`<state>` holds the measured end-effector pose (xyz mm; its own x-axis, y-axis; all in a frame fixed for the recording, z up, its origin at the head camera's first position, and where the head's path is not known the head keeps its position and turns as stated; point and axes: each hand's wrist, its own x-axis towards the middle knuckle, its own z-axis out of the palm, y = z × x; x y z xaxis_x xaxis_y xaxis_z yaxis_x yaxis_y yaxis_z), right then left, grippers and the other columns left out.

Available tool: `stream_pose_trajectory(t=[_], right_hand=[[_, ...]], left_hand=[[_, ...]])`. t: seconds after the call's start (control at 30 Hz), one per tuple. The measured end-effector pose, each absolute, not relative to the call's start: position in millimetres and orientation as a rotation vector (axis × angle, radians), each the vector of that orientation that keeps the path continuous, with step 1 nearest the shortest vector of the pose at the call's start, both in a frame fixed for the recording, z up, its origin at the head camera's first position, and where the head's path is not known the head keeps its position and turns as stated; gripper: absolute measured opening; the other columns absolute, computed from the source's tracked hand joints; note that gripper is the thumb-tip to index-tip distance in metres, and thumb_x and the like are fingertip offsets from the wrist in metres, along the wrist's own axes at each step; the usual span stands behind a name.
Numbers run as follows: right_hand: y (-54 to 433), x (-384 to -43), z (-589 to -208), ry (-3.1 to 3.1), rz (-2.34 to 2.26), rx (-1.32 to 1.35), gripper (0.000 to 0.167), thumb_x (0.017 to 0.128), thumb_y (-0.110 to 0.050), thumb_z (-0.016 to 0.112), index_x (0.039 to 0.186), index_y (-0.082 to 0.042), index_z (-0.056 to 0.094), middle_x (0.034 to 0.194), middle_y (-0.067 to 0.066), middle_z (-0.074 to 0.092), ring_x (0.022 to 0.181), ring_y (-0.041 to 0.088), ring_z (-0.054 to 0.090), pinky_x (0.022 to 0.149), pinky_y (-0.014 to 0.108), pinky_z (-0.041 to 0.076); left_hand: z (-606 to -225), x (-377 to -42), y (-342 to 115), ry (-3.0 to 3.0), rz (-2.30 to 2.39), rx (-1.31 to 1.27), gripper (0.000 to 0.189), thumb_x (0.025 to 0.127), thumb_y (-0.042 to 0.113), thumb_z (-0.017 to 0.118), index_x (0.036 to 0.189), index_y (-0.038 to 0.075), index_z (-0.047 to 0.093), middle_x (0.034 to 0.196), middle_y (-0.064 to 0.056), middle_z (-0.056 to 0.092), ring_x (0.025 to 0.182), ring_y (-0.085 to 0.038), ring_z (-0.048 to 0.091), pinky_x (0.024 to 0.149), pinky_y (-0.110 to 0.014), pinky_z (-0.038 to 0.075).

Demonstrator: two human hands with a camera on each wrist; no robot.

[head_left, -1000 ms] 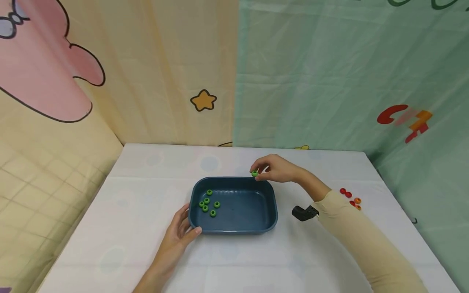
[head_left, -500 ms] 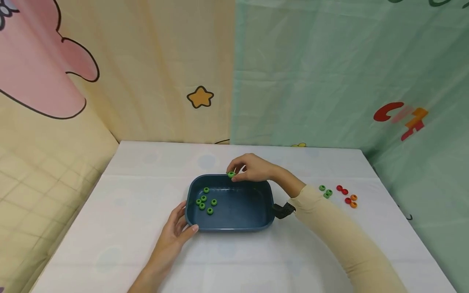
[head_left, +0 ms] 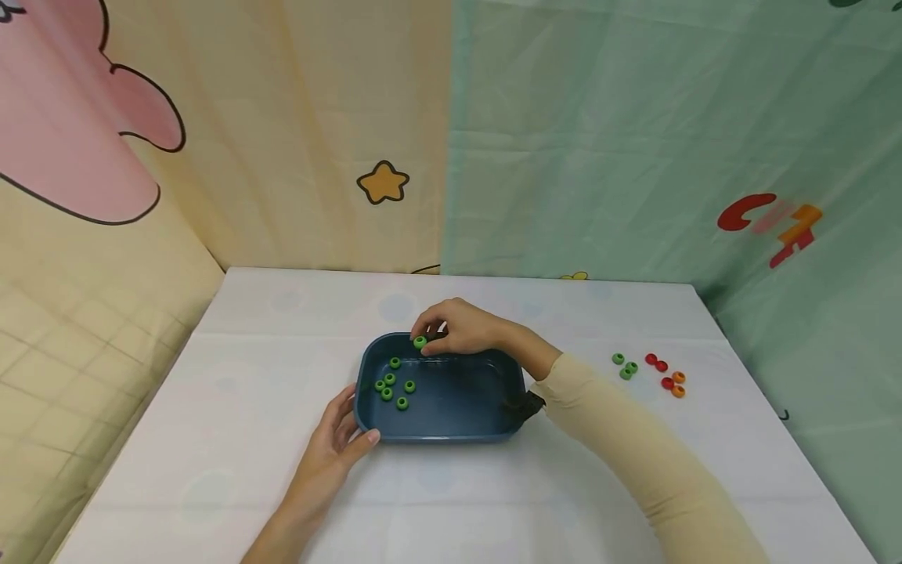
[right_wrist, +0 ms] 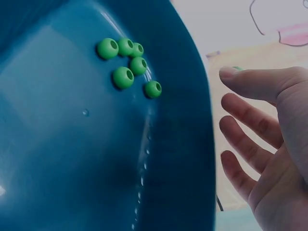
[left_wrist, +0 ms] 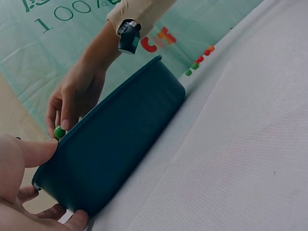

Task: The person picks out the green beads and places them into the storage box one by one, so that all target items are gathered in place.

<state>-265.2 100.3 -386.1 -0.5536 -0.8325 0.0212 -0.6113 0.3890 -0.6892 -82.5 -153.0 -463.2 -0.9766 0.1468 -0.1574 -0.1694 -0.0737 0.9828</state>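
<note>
My right hand pinches a green bead between thumb and fingertips, over the far rim of a dark blue rectangular tray. In the left wrist view the same bead shows close above the rim; the right wrist view has it almost wholly hidden behind the thumb. With the thumb on the rim and fingers along the outer wall, my left hand holds the tray's near left corner. Several green beads, each with a hole, lie loose on the tray's floor, toward its left end.
To the right of the tray, on the white tablecloth, lie green beads, red beads and orange beads in a loose cluster. A black wrist camera under the right forearm overlaps the tray's right rim. Printed curtains stand behind the table.
My right hand has moved left with the green bead, from the tray's far right corner to left of the far rim's middle. The left hand keeps its hold on the corner.
</note>
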Motion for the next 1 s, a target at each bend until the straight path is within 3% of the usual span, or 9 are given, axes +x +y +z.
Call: stream_pose_trajectory(t=[0.17, 0.47, 0.8, 1.0], right_hand=[[98, -265, -391, 2.372, -0.929, -1.234, 0.029, 0.095, -0.012, 0.077, 0.122, -0.004, 0.073, 0.117, 0.004, 0.071, 0.102, 0.011, 0.066, 0.087, 0.027, 0.054], [113, -264, -388, 2.428, -0.941, -1.156, 0.025, 0.095, -0.013, 0.077, 0.119, -0.006, 0.075, 0.116, 0.006, 0.072, 0.102, 0.013, 0.067, 0.095, 0.049, 0.054], [150, -260, -393, 2.503, -0.967, -1.019, 0.025, 0.095, -0.015, 0.077, 0.118, -0.006, 0.075, 0.114, 0.003, 0.072, 0.103, 0.016, 0.067, 0.094, 0.045, 0.054], [173, -256, -390, 2.533, -1.006, -0.954, 0.025, 0.095, -0.014, 0.077, 0.118, -0.006, 0.074, 0.116, 0.011, 0.072, 0.104, 0.02, 0.066, 0.095, 0.046, 0.054]], left_hand=[[-463, -83, -152, 1.978, 2.159, -0.018, 0.08, 0.097, -0.003, 0.068, 0.162, 0.016, 0.025, 0.161, -0.015, 0.028, 0.145, -0.031, 0.036, 0.1, -0.02, 0.047], [-462, -82, -154, 1.975, 2.146, -0.045, 0.081, 0.097, -0.003, 0.068, 0.162, 0.017, 0.025, 0.161, -0.013, 0.029, 0.145, -0.03, 0.037, 0.1, -0.02, 0.047], [-462, -82, -153, 1.967, 2.141, -0.068, 0.082, 0.097, -0.002, 0.069, 0.163, 0.018, 0.025, 0.161, -0.011, 0.027, 0.145, -0.029, 0.036, 0.1, -0.02, 0.047], [-462, -82, -153, 1.969, 2.144, -0.075, 0.082, 0.096, -0.003, 0.07, 0.162, 0.018, 0.025, 0.161, -0.012, 0.028, 0.145, -0.03, 0.036, 0.099, -0.02, 0.047]])
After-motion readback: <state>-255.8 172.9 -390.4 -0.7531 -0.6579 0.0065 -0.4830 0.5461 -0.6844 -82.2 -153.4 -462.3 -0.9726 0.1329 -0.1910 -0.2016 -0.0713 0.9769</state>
